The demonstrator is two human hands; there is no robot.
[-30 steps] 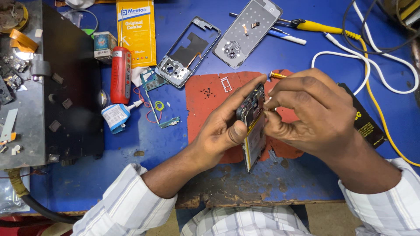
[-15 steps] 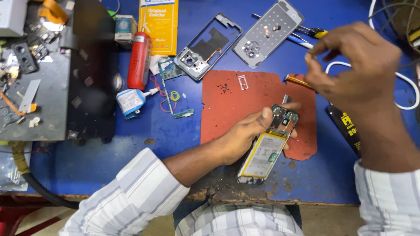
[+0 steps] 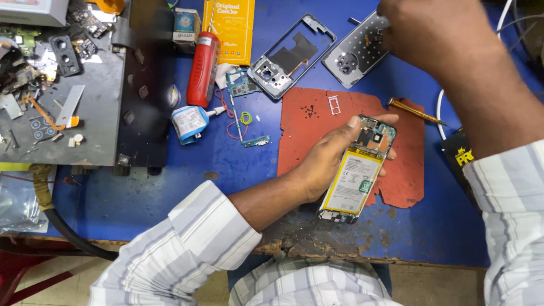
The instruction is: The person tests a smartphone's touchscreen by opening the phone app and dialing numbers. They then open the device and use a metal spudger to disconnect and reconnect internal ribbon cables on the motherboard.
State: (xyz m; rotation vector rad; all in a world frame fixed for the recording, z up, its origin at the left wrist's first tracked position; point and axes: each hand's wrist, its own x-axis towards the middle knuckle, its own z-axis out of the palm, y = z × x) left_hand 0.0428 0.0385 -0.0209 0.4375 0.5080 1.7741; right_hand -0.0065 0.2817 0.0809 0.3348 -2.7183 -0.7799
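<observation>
- Far left there's a grey metal tray (image 3: 96, 122) loaded with loose bits, camera-ring parts and a strip of orange flex, with a black block up against its right side.
- Next over on the blue bench (image 3: 170, 192): a red tube-shaped tool (image 3: 203, 69) lying upright-ish, a small blue-and-white tape roll (image 3: 190, 123) just below it, and a yellow card (image 3: 229, 28) at the top edge.
- Then a bare phone mid-frame (image 3: 292, 55) and a grey back cover (image 3: 356, 51) side by side, both tilted.
- The red work mat (image 3: 317, 130) sits in the middle, with a tiny pile of screws and a SIM tray on it.
- Left hand (image 3: 323, 161) is wrapped around the opened phone (image 3: 357, 170) from the left side, thumb at the top by the board, yellow-framed battery facing up, held over the mat's lower right part.
- A brass-tipped screwdriver (image 3: 416, 111) lies on the mat just right of the phone, nobody touching it.
- Right hand (image 3: 430, 31) is up top right, over the back cover's far corner; fingers curled down, but I can't tell if it's actually pinching anything.
</observation>
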